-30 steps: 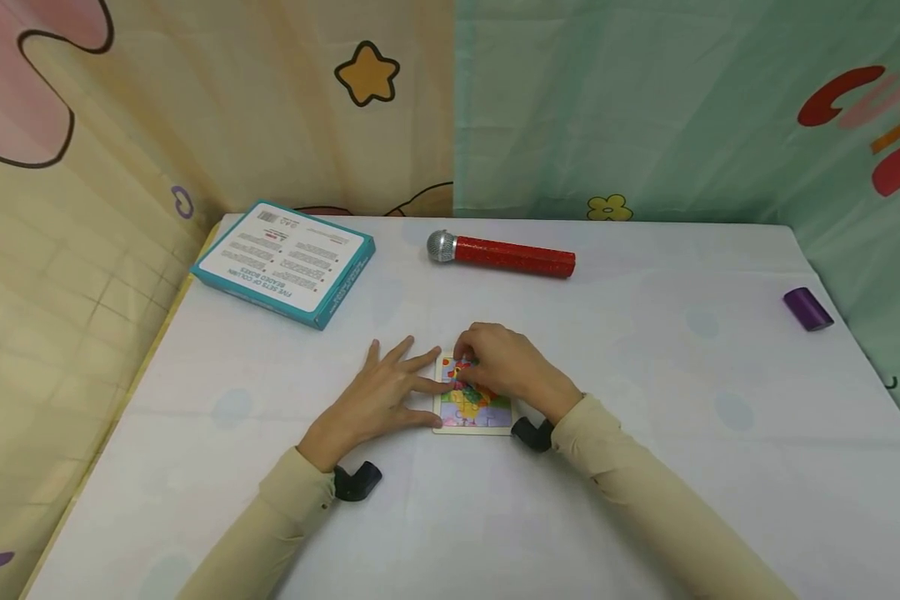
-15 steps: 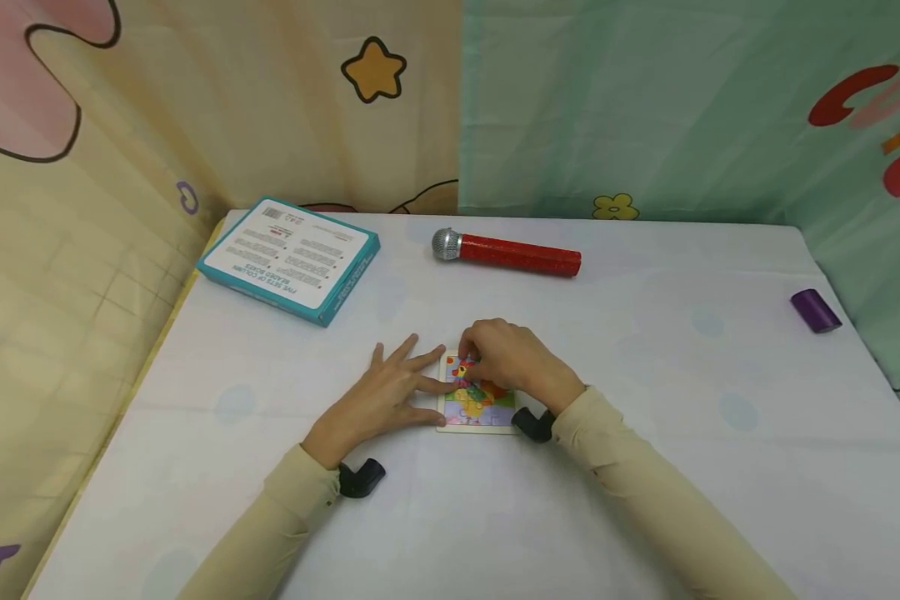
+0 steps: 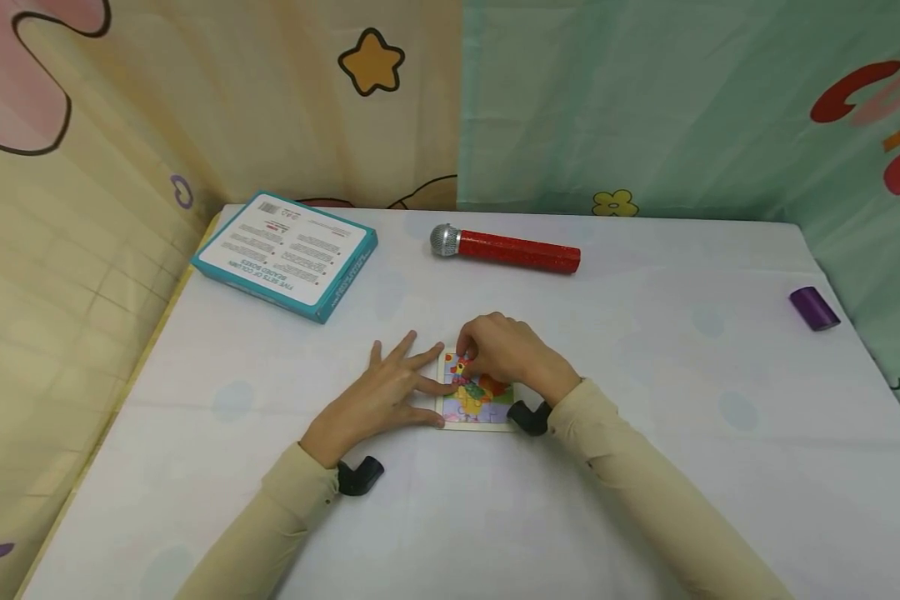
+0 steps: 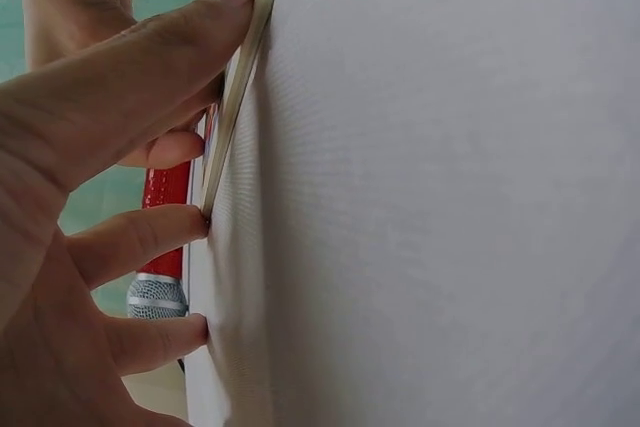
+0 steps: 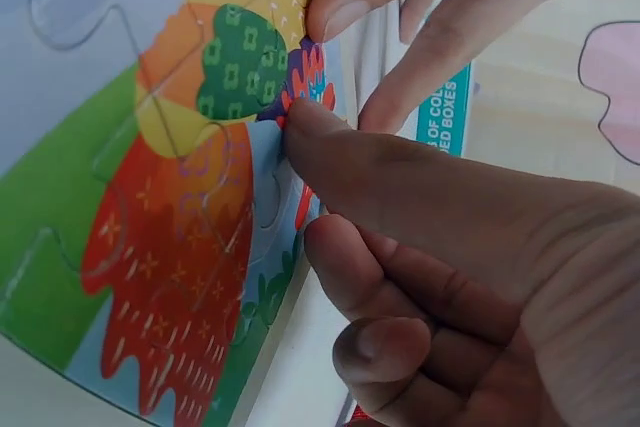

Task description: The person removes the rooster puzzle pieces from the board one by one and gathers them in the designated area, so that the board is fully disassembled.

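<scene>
A small jigsaw puzzle [image 3: 476, 408] with a colourful bird picture lies in a pale frame on the table. My left hand [image 3: 381, 400] spreads its fingers along the puzzle's left side; in the left wrist view its thumb [image 4: 160, 77] rests on the frame edge. My right hand [image 3: 513, 358] bends over the upper part, thumb and index finger pinching a puzzle piece at the bird's red-and-purple head. Close up in the right wrist view, the thumb [image 5: 350, 162] touches the picture [image 5: 165, 237] while other fingers curl beside it. The fingers hide part of that piece.
A teal-edged flat box [image 3: 285, 254] lies at the back left. Behind the puzzle is a red toy microphone [image 3: 506, 248] with a silver head. A purple cylinder [image 3: 814, 308] lies near the right table edge. Printed curtains [image 3: 607, 100] enclose the table's back and sides.
The camera view has shifted slightly. Both hands keep nearly the same places on the puzzle, the right fingers making only small movements at the upper pieces.
</scene>
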Action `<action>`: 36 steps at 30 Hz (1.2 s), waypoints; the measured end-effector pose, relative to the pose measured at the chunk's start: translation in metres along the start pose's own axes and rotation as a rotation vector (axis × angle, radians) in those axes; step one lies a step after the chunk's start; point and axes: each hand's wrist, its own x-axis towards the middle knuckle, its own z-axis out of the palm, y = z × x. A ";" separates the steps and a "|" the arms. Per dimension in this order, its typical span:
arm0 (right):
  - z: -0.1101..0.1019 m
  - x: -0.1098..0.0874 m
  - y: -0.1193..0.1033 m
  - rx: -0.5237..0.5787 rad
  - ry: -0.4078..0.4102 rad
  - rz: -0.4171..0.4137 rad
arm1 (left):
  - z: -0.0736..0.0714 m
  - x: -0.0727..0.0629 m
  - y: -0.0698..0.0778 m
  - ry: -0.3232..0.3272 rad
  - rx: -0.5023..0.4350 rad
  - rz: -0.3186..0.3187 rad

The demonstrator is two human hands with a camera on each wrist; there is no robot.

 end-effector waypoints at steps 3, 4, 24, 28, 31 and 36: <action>-0.001 0.001 0.001 0.028 -0.020 0.002 | 0.000 0.000 0.000 0.005 0.010 0.002; -0.001 0.001 0.001 0.035 -0.025 0.002 | 0.001 0.000 0.000 0.005 0.014 0.001; 0.003 0.000 0.006 0.145 0.026 -0.089 | -0.003 0.002 0.006 -0.023 0.022 -0.031; 0.004 -0.001 0.007 0.189 0.045 -0.111 | -0.003 0.002 0.007 -0.029 0.019 -0.041; 0.005 -0.002 0.008 0.199 0.060 -0.120 | -0.003 0.002 0.007 -0.031 0.017 -0.045; 0.007 -0.003 0.011 0.248 0.095 -0.125 | -0.004 0.001 0.006 -0.050 0.010 -0.056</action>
